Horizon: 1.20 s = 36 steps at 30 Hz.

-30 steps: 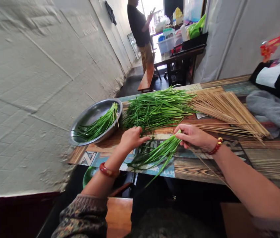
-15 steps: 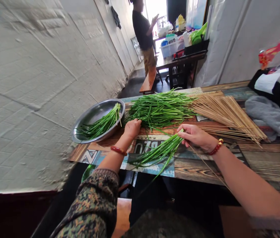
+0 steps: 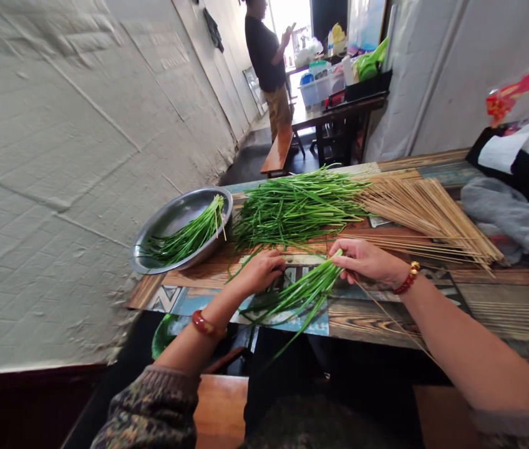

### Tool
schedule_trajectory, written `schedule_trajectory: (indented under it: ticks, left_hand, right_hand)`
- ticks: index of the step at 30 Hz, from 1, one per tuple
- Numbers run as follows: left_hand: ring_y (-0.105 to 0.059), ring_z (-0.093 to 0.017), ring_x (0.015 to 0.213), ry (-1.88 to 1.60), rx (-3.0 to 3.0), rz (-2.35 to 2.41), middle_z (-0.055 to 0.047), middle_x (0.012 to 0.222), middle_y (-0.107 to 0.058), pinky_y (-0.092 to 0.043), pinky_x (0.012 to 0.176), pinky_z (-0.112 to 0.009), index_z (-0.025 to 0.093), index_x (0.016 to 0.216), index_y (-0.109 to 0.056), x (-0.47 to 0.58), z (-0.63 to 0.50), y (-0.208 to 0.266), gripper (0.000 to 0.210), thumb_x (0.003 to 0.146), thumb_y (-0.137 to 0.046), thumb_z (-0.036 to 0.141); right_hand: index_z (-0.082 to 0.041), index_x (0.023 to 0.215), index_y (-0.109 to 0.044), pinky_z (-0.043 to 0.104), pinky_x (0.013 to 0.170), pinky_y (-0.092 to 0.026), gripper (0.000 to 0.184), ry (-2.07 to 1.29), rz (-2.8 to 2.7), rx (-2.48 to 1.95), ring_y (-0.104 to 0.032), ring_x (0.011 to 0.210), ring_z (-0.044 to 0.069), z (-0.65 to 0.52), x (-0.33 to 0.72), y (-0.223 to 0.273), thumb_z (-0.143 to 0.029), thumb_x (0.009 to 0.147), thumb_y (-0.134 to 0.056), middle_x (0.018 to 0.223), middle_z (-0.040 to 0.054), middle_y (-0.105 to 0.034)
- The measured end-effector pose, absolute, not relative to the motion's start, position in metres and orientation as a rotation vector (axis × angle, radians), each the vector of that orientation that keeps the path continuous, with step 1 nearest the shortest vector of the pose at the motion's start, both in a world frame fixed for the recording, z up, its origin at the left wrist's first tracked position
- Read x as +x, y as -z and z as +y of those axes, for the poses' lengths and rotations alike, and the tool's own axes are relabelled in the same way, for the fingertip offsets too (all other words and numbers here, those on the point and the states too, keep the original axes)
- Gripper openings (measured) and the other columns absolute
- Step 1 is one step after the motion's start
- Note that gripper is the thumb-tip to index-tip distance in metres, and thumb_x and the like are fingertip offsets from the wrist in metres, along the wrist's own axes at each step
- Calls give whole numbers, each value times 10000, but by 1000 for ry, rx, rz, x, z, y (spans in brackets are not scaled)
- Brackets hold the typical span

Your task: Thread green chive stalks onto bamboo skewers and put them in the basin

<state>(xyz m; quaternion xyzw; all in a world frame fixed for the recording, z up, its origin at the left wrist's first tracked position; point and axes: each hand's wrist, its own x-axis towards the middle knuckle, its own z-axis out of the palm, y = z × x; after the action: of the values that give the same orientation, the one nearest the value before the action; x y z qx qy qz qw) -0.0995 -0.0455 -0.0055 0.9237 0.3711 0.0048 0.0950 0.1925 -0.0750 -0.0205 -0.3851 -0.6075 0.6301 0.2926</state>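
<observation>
Our right hand pinches a green bunch and a thin stick over the table — fingertips close together. Our left hand is half curled near the big green pile — we can't tell if it holds anything.

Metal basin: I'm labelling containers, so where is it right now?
In the head view, the metal basin stands at the left end of the table, between the white wall and the loose green stalks.
</observation>
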Motion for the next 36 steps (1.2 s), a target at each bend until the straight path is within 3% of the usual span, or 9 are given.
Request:
schedule_trajectory:
  ticks: [6, 14, 17, 22, 25, 27, 31, 36]
  left_hand:
    - [-519, -203, 848, -48, 2872, 1277, -71, 873, -586, -414, 783, -326, 169, 850, -598, -90, -30, 16, 166, 903, -441, 179]
    - [-540, -204, 853, -519, 2575, 1761, -87, 886, -582, -437, 789, -331, 164, 858, -583, -61, -1, 4, 170, 889, -417, 145]
    - [-560, -194, 857, -487, 2528, 1655, -72, 887, -602, -451, 813, -328, 170, 871, -608, -61, 10, -3, 158, 858, -457, 127]
    - [-577, -187, 1007, -739, 2380, 1275, -89, 1042, -635, -454, 914, -321, 157, 1030, -635, -51, -6, -21, 239, 902, -440, 210]
    - [-582, -190, 1098, -484, 2163, 837, -92, 1171, -644, -454, 940, -301, 162, 1200, -589, -36, -30, -35, 349, 917, -461, 321]
    - [-621, -194, 1020, -273, 2020, 715, -85, 1113, -673, -484, 862, -281, 160, 1203, -589, -30, -43, -42, 389, 890, -516, 380]
    - [-619, -144, 646, -84, 1753, 727, -68, 864, -698, -476, 594, -239, 123, 1084, -625, -45, -46, -45, 447, 836, -565, 490]
    - [-581, -125, 584, 8, 1919, 1020, -45, 723, -680, -438, 545, -215, 124, 898, -704, -75, -30, -33, 400, 890, -469, 448]
  right_hand:
    - [-176, 900, -508, 157, 391, -409, 306, -1649, -1616, -1046, -565, 435, 75, -76, 192, 16, -461, 833, -598, 591, -29, -606]
    - [-180, 917, -491, 169, 403, -413, 316, -1625, -1610, -1060, -593, 465, 91, -75, 193, 13, -461, 825, -604, 608, -20, -639]
    - [-184, 937, -479, 163, 400, -408, 307, -1620, -1599, -1054, -597, 470, 90, -74, 193, 14, -451, 838, -594, 615, -20, -643]
    - [-177, 951, -500, 166, 411, -419, 313, -1662, -1618, -958, -592, 471, 88, -76, 193, 13, -437, 826, -621, 602, -27, -627]
    - [-179, 974, -515, 174, 440, -449, 314, -1629, -1570, -939, -601, 487, 87, -78, 193, 10, -439, 832, -619, 624, -28, -631]
    - [-180, 977, -522, 183, 449, -462, 325, -1562, -1503, -956, -599, 480, 88, -78, 193, 8, -444, 822, -630, 625, -32, -626]
    - [-177, 944, -528, 192, 440, -467, 330, -1456, -1387, -973, -601, 473, 91, -76, 194, 7, -457, 806, -637, 644, -22, -636]
    - [-169, 883, -512, 151, 356, -413, 304, -1638, -1495, -1111, -609, 429, 101, -73, 187, 18, -435, 804, -634, 560, -6, -648]
